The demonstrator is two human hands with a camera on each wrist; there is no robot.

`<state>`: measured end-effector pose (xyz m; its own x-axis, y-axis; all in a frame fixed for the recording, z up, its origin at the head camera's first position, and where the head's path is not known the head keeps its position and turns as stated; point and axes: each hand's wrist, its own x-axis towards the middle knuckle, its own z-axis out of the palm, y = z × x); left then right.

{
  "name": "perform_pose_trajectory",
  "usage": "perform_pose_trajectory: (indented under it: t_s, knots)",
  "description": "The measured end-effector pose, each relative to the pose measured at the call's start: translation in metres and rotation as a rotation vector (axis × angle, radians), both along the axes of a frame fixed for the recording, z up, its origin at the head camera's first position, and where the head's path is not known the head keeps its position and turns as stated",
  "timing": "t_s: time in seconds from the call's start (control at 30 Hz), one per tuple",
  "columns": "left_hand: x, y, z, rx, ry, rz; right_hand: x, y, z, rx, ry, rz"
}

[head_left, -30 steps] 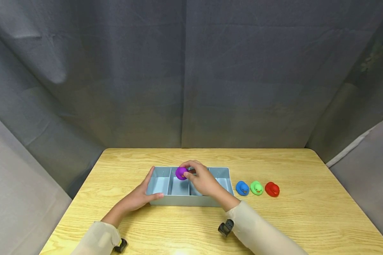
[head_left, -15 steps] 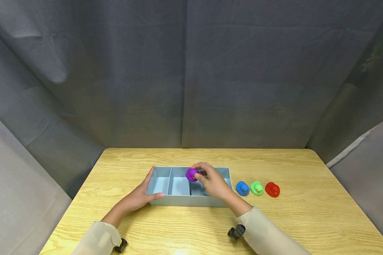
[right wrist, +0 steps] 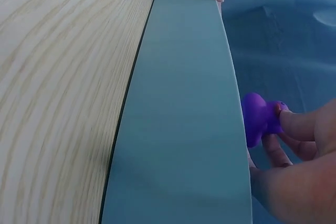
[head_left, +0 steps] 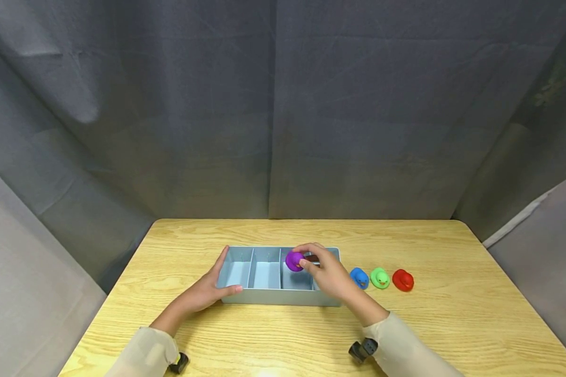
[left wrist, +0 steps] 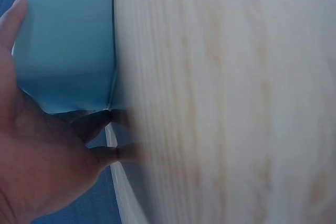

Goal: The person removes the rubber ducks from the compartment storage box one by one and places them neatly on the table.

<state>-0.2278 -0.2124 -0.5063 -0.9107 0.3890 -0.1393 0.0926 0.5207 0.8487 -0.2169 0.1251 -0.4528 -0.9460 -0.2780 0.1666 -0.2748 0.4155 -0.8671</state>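
A blue-grey divided box lies lengthwise on the table. My left hand rests at its left end, fingers straight along the end wall and thumb on the front edge; the left wrist view shows fingertips down by the tabletop. Between the thumb and fingers of my right hand is a purple rubber duck, held over the compartment second from the right. From the right wrist, the duck shows just beyond the box's rim. The right hand partly hides the rightmost compartment.
To the right of the box, a blue duck, a green duck and a red duck stand in a row on the wooden table. Grey curtains hang behind and at both sides.
My right hand has carried the purple duck rightward along the box, from over the second compartment from the left to over the third. The left hand and the box have stayed in place.
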Motion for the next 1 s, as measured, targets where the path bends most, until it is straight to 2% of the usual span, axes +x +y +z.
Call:
perform_pose_trajectory:
  t_s: [0.53, 1.0]
  knots:
    - [-0.001, 0.0, 0.002, -0.008, 0.003, -0.009, 0.007, 0.037, 0.0, 0.031, 0.048, -0.007]
    - [-0.001, 0.001, 0.0, -0.016, -0.017, 0.007, 0.017, 0.072, -0.001, 0.017, 0.043, -0.044]
